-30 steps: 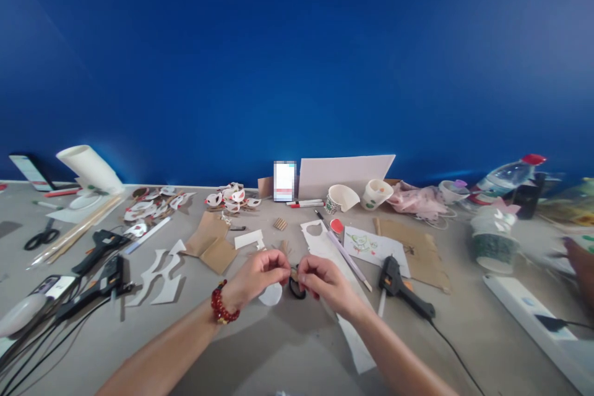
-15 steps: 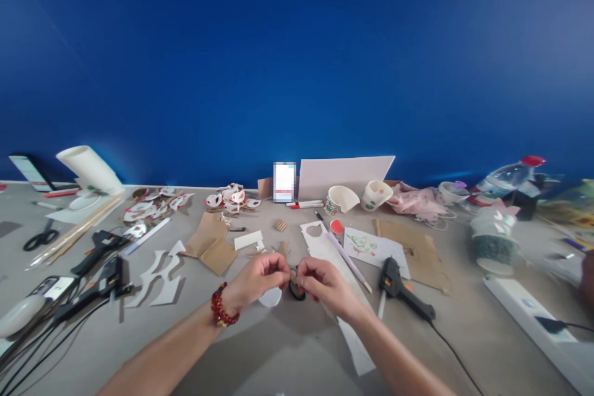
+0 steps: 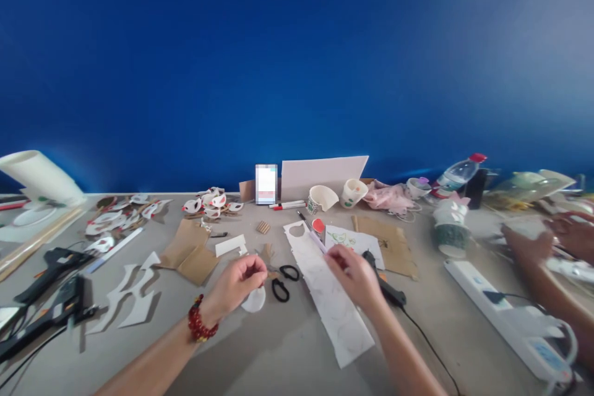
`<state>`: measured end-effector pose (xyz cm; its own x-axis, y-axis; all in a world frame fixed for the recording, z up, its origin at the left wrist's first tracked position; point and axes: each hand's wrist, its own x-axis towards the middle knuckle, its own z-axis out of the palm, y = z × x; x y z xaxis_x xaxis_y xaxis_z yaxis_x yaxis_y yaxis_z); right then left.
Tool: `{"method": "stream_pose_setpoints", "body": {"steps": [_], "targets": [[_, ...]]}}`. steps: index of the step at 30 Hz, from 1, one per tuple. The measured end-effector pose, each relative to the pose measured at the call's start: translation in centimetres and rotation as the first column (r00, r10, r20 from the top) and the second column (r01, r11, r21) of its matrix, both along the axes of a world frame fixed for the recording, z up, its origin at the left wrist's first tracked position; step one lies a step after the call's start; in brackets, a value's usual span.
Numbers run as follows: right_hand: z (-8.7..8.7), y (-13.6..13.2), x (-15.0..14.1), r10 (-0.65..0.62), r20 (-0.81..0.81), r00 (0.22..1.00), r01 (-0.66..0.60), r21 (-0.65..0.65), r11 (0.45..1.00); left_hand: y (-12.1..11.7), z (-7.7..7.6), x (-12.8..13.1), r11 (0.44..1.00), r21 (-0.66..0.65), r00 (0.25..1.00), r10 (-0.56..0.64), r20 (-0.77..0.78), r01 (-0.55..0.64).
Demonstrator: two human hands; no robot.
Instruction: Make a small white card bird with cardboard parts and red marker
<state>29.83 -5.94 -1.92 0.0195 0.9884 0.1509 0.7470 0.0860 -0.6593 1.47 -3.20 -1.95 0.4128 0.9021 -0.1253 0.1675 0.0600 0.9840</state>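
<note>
My left hand [image 3: 239,281], with a red bead bracelet [image 3: 199,322] on its wrist, hovers low over the grey table [image 3: 260,359]. Its fingers are pinched together on something too small to make out. Just right of it lie black-handled scissors [image 3: 283,281] and a round white cut-out [image 3: 254,300]. My right hand [image 3: 355,275] is over a long white paper strip [image 3: 331,309], next to a black glue gun [image 3: 383,284]. I see its back, slightly blurred, and its fingers are curled out of sight.
Brown card pieces [image 3: 190,253], white letter cut-outs [image 3: 130,297] and two more glue guns [image 3: 46,284] lie at the left. Paper cups [image 3: 320,198], a phone [image 3: 266,184] and a water bottle [image 3: 457,170] stand at the back. Another person's hands [image 3: 533,247] work above a power strip [image 3: 492,303].
My hands were pinched together on a small piece and have parted. My right hand moved right toward the glue gun. The view turned right, bringing another person's arms into sight.
</note>
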Motion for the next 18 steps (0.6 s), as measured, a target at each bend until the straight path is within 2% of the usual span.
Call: {"method": "stream_pose_setpoints", "body": {"steps": [2,4,7,11,18], "targets": [[-0.8,-0.8,4.3,-0.139,0.177,0.974,0.134,0.042,0.99,0.2,-0.3,-0.1,1.0,0.013,1.0,0.014,0.0,-0.014],[-1.9,-2.0,8.2,-0.208,0.33,0.921,0.209,0.032,0.977,0.4,-0.7,-0.1,0.999,0.022,1.0,0.026,-0.004,-0.026],[-3.7,-3.9,11.6,-0.148,0.464,0.873,0.192,-0.049,0.98,0.7,-1.3,-0.1,0.999,0.036,0.999,0.041,-0.024,-0.04],[-4.8,-5.1,12.2,-0.087,0.523,0.848,0.165,-0.105,0.981,0.8,-1.9,-0.1,0.998,0.021,0.998,0.067,-0.009,-0.067],[-4.1,-4.1,12.2,0.017,0.513,0.858,0.06,-0.133,0.989,0.9,-2.0,-0.4,0.993,0.019,0.992,0.119,0.028,-0.12]]}}
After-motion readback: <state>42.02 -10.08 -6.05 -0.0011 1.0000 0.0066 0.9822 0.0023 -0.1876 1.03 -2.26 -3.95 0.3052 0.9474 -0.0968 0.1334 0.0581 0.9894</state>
